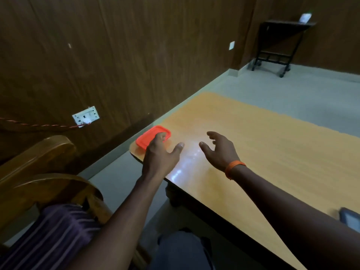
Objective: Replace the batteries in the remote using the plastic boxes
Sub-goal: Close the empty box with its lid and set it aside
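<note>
Fingers (160, 137) of the left hand (159, 152) lie on the near end of the red box lid (151, 136), thumb splayed out to the side rather than hooked under an edge; this reads as a reach or a steadying press, not a full grip. Whether a box sits beneath the lid cannot be told. The lid rests at the left corner of the bench (253, 137), probably parked there so the middle stays free for work. Right of the lid, the right hand (218, 151) hovers just above the bench with fingers spread and empty, likely poised to help pry or take the lid. Far right of the lid, at the near bench edge, a dark flat object (350, 218) is cut off by the frame. No remote or batteries show, so the task looks barely begun.
</note>
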